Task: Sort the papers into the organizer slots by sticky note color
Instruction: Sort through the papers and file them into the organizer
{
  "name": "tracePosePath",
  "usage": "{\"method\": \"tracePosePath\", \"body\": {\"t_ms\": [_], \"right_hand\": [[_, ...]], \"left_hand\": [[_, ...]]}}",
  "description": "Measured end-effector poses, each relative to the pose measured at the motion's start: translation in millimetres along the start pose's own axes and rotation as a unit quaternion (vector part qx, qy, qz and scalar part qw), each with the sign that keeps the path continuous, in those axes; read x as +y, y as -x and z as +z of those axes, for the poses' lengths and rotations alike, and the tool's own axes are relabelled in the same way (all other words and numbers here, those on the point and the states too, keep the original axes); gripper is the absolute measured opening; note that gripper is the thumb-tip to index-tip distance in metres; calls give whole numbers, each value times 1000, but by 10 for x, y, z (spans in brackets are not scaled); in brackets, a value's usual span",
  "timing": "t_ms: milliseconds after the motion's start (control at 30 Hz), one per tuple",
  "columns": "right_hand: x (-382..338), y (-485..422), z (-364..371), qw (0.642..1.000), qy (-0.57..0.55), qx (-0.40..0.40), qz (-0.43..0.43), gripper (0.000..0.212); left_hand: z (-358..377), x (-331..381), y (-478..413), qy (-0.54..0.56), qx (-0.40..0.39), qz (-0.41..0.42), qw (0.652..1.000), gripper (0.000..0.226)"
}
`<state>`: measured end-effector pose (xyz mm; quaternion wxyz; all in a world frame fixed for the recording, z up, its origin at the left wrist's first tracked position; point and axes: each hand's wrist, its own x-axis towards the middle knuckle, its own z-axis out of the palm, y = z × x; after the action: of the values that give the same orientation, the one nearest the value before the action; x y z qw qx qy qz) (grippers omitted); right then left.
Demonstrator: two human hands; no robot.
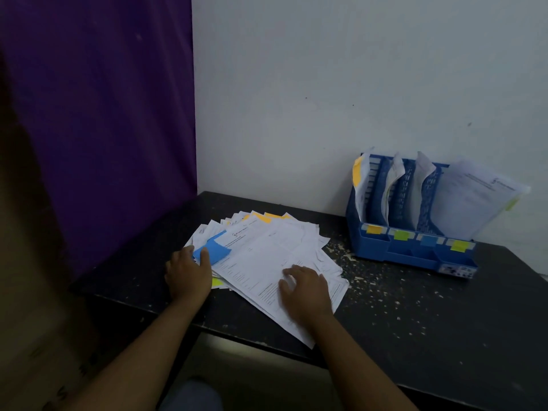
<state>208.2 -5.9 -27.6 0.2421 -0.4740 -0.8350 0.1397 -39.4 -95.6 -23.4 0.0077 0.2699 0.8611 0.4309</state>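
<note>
From the head camera, a fanned pile of papers [267, 253], print unreadable, lay on the black tabletop [415, 307], the left hand [188, 274] touching its blue sticky note [218, 247] with relaxed fingers, the right hand [305, 290] spread flat on top, near a four-slot blue organizer [394, 253] holding papers, tagged orange, green, blue, yellow.

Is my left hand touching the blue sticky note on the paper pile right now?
Touching. The head view shows the left hand with its thumb lying across the lower left corner of the blue sticky note, no gap between them.
</note>
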Motion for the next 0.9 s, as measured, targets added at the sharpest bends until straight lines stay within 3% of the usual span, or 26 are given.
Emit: {"method": "tracePosePath", "body": {"t_ms": [100, 367, 500, 700, 900], "right_hand": [[-36, 13, -28, 999, -12, 32, 7, 30], [-40, 3, -40, 998, -16, 55, 19, 30], [-19, 12, -27, 998, -25, 59, 19, 29], [20, 9, -13, 996, 1, 75, 38, 28], [-5, 39, -38, 987, 37, 132, 83, 30]], "left_hand": [[36, -38, -42, -43, -24, -5, 999, 55], [70, 33, -72, -177, -66, -9, 982, 67], [65, 16, -75, -118, -44, -13, 992, 54], [68, -4, -104, -139, -50, -6, 989, 54], [57, -21, -73, 12, -11, -22, 1000, 22]]}}
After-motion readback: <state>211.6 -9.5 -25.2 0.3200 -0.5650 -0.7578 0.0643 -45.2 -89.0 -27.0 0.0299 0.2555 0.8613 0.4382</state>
